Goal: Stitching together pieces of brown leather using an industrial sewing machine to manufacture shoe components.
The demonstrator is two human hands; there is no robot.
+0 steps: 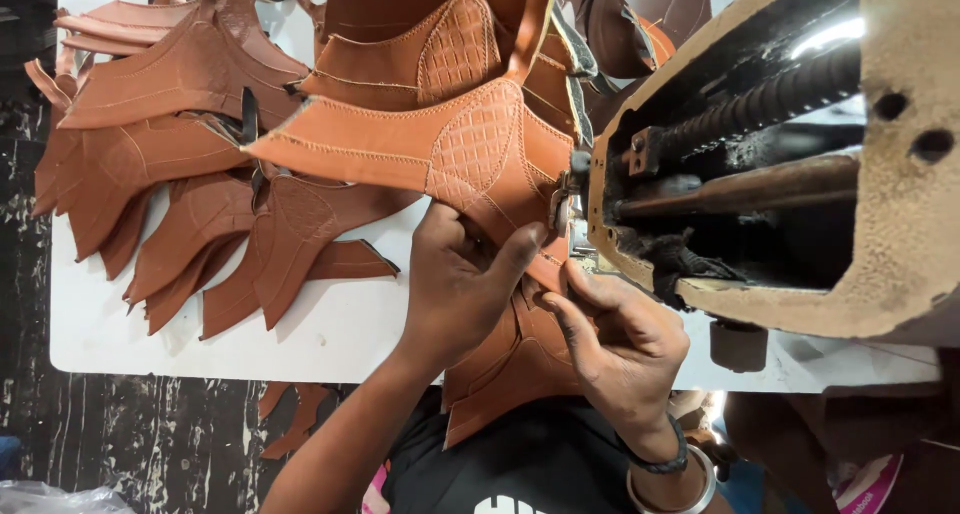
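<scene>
Head view: tan leather piece (440, 149) with embossed panel lies under sewing machine head (740, 174), its edge at needle area. Left hand (455, 284) pinches piece from below, thumb up against seam, grip closed on leather. Right hand (620, 339) rests fingers flat on lower flap, grip loose, pressing not clasping. Judgement: keep seam edge taut and level, fingertips clear of needle, feed evenly. Stack of cut leather pieces (180, 174) on white surface (330, 334) beyond.

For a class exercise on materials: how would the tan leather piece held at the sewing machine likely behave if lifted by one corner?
The tan leather piece would probably bend, not hold flat: it already curves between the left hand and the machine. It looks thin, so likely light. Its embossed panel may grip fingers rather than slip.
</scene>
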